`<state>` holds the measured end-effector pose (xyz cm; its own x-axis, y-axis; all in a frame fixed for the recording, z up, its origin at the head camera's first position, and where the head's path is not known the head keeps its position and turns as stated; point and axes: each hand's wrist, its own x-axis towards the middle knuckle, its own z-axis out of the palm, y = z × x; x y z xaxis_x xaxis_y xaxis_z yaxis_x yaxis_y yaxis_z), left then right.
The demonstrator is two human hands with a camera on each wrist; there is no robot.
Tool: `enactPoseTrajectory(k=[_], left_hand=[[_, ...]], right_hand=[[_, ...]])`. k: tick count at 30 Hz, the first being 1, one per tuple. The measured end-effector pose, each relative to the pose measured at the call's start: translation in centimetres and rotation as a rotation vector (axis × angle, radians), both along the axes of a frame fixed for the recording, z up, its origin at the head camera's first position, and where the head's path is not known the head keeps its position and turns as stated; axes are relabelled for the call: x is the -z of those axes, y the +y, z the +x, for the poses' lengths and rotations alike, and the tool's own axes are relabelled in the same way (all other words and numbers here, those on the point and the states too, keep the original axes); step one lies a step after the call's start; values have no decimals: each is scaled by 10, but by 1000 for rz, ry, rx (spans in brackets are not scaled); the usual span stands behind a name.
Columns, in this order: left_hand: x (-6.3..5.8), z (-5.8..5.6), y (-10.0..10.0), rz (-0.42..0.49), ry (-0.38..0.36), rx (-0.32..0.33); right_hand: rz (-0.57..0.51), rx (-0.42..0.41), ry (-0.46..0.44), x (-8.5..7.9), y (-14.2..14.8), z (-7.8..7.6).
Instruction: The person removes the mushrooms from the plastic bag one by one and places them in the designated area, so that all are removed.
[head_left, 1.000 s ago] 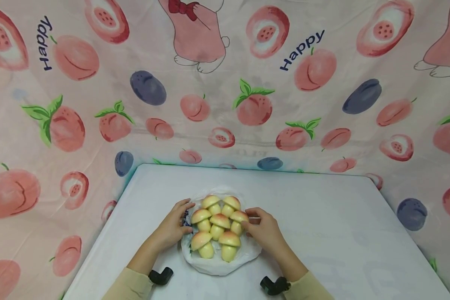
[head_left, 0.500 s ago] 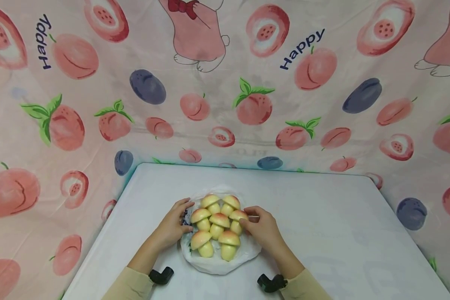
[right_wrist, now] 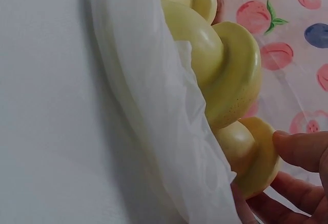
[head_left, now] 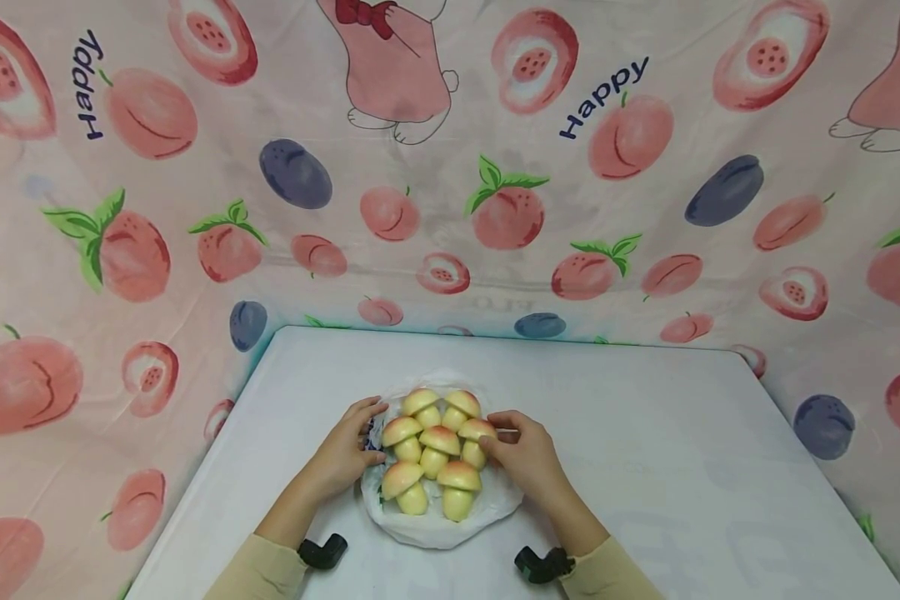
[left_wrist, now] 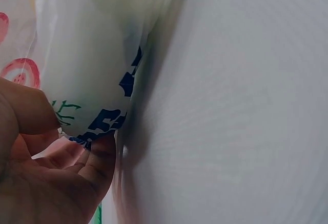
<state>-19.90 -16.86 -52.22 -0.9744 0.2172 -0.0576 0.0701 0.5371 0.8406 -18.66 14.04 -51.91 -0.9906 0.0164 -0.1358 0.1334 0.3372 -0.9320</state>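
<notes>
Several yellow toy mushrooms (head_left: 440, 442) with reddish-tinted caps sit in a white plastic bag (head_left: 450, 533) whose opening is spread around them. At the bag's left side, my left hand (head_left: 339, 450) holds the plastic between thumb and fingers; blue and green print shows there in the left wrist view. On the right, my right hand (head_left: 528, 457) grips the rightmost toy mushroom (right_wrist: 264, 157), thumb on its cap and fingers beneath it in the right wrist view. Part of that mushroom's stem is hidden by the bag's edge.
A white table (head_left: 690, 467) lies under the bag. Behind it hangs a pink cloth (head_left: 435, 175) printed with fruit. Black curved pieces (head_left: 322, 552) sit at both wrists, by the beige sleeves.
My right hand and wrist have shifted slightly to the left. The left hand, the bag and the toy mushrooms stay nearly where they were.
</notes>
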Motion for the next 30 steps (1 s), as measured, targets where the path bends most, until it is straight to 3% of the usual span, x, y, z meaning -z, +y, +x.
enactPoseTrajectory(k=[30], left_hand=[[0,1,0,19,-22,-10]], right_hand=[[-36,-10,-15,-20,9,1]])
